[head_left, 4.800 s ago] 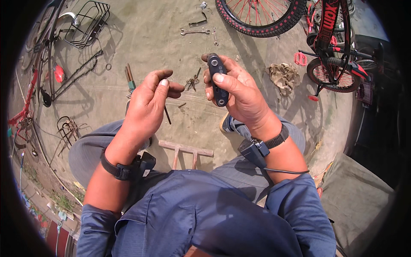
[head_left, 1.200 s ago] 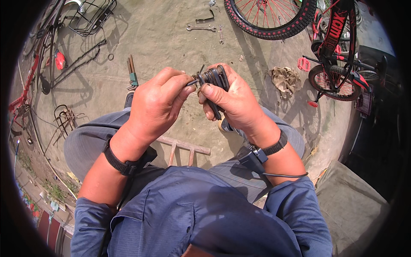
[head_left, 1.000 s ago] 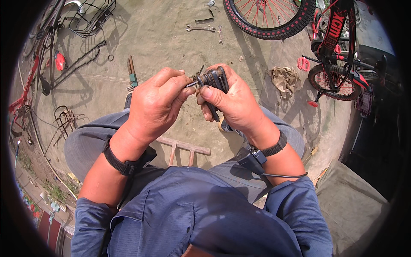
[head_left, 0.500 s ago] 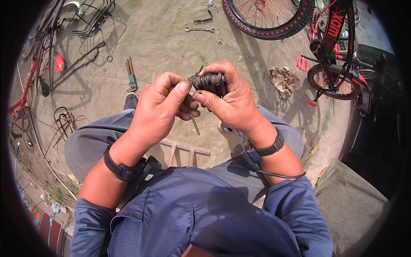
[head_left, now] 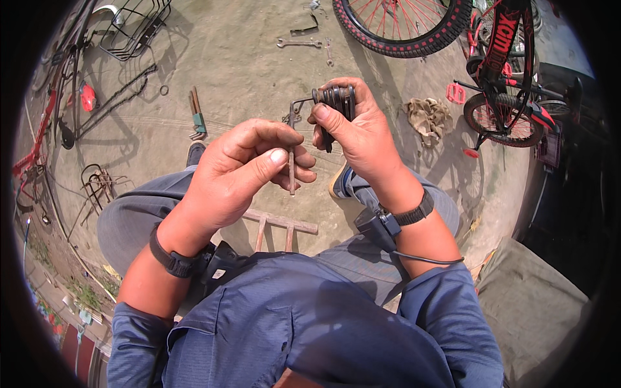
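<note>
Both hands are raised over the gap between my knees. My left hand (head_left: 242,158) holds the long arm of a dark L-shaped hex key (head_left: 292,178) between thumb and fingers. The key's short bent arm reaches right to the end of a coil-spring shock (head_left: 335,100), a short black ribbed piece with rusty marks. Around the shock my right hand (head_left: 359,126) is closed, thumb on its near side. A small metal bit (head_left: 291,119) shows beside the key; its kind is unclear. Whether the key's tip sits in the shock's end is hidden.
On the ground lie a folding hex key set (head_left: 197,115), an open-end wrench (head_left: 299,43), a chain (head_left: 116,100) and a crumpled rag (head_left: 429,121). A black-and-red bicycle (head_left: 501,64) stands right, a wheel (head_left: 404,45) ahead. A wooden stool (head_left: 278,223) is between my legs.
My right hand has lifted the shock up and right, turning it. My left hand has slid slightly lower, and the hex key now stands nearly upright with its bent arm showing.
</note>
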Available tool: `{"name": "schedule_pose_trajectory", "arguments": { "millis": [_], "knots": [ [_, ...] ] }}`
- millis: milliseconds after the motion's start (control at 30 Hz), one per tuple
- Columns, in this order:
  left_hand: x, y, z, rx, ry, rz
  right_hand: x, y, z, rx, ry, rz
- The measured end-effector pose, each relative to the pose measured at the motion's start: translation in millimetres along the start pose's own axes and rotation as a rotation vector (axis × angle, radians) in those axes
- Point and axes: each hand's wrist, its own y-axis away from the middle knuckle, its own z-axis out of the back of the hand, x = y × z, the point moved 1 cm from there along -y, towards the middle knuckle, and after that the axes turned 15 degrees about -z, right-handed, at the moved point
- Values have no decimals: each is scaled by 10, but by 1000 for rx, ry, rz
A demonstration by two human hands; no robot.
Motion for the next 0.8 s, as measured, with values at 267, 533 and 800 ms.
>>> {"name": "schedule_pose_trajectory", "arguments": {
  "millis": [267,533,800],
  "knots": [
    [-151,-23,104,-118,-291,-205,-56,18,-40,115,44,-117],
    [-51,-262,355,-441,-416,-205,-7,141,-122,328,-5,-225],
    [283,-221,304,-340,-462,-8,-9,131,-63,337,-197,-213]
  ]
}}
